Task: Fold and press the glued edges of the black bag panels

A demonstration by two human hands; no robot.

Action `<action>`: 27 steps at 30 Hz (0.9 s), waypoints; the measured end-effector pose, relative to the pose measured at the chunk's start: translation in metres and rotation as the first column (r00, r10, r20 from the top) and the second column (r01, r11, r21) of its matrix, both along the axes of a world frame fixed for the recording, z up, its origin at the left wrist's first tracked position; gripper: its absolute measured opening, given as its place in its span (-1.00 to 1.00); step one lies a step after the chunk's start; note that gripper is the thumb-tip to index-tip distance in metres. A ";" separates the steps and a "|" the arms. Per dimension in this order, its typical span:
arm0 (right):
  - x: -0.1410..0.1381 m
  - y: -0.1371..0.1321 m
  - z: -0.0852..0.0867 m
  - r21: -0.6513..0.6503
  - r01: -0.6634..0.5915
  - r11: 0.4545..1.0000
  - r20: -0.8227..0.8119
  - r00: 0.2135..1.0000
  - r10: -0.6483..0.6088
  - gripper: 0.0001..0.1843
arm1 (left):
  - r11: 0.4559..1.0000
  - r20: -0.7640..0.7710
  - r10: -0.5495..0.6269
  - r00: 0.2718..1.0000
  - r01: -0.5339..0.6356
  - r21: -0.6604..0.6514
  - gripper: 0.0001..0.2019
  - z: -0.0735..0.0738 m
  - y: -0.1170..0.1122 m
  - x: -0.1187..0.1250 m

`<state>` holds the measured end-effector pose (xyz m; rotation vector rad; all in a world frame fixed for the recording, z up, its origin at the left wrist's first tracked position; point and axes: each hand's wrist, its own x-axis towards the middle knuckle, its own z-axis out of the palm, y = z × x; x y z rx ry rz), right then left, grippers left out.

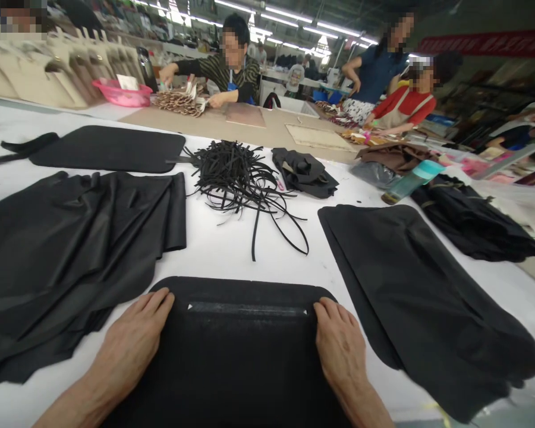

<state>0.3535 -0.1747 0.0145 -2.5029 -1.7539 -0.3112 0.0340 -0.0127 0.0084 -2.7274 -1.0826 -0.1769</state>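
Observation:
A black panel with rounded corners lies flat in front of me on the white table. Near its far edge runs a narrow slot-like strip with a small white triangle at each end. My left hand holds the panel at its far left corner, fingers together and bent over the surface. At the far right corner my right hand grips it the same way. Both thumbs are hidden. Folded black sheet material lies beside my left hand, and a stack of black panels lies beyond my right hand.
Beyond the panel sits a tangled heap of black strips with a crumpled black piece beside it. Another black panel lies far left. A teal-lidded bottle lies tilted at right. Several people work across the table near a pink basin.

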 end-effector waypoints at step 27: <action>-0.045 0.082 0.048 0.160 -0.359 0.920 -0.165 0.909 0.383 -0.85 | 0.778 0.129 -0.479 0.869 0.487 -0.397 -0.41 0.016 -0.045 0.067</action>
